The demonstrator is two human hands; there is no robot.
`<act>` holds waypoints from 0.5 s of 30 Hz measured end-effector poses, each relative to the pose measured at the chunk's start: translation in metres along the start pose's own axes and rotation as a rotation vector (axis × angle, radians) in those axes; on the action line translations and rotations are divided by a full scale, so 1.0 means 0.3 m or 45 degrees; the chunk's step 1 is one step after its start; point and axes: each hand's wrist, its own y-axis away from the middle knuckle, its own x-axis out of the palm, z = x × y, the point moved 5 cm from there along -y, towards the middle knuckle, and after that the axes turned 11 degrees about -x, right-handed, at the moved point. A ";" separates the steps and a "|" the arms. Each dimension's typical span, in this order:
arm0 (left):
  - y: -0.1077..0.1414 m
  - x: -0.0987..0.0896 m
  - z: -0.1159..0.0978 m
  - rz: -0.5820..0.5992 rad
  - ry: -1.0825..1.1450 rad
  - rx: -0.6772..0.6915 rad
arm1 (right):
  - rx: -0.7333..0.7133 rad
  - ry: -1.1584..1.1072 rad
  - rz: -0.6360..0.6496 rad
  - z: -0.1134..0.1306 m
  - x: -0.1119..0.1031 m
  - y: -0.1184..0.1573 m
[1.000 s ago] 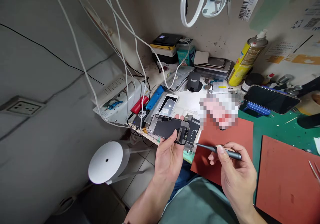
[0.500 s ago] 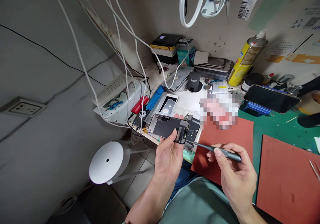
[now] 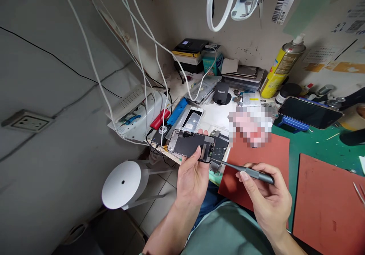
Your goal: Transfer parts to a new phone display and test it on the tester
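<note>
My left hand [image 3: 193, 179] is closed around the lower end of a phone screen assembly [image 3: 185, 144], its dark back side facing up and the thumb lying across it. In my right hand [image 3: 268, 194] is a slim grey screwdriver [image 3: 256, 174], pinched between thumb and fingers. The screwdriver's thin tip points left and reaches the edge of the screen assembly's right end; whether it sits in a screw is too small to tell. Behind the assembly, an opened phone [image 3: 220, 148] with exposed parts lies on the bench, partly hidden.
Red-brown mats [image 3: 327, 201] lie on the green work surface [image 3: 322, 143]. A phone on a stand [image 3: 309, 112] and a yellow spray can [image 3: 282, 68] stand behind. White cables [image 3: 155, 49] hang at the left, above a white stool [image 3: 122, 184]. One patch is pixelated.
The screen assembly and my left hand look almost still. My right thumb has slid slightly left along the screwdriver, whose tip stays at the assembly's edge.
</note>
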 end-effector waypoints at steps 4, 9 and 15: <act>-0.001 0.004 -0.002 -0.002 0.006 -0.004 | -0.034 0.032 0.001 -0.009 -0.003 0.001; -0.002 0.006 0.001 -0.049 0.080 -0.048 | -0.111 -0.028 0.045 -0.004 0.013 -0.001; -0.002 0.008 0.000 -0.060 0.087 -0.088 | -0.174 -0.016 0.094 0.001 0.012 0.006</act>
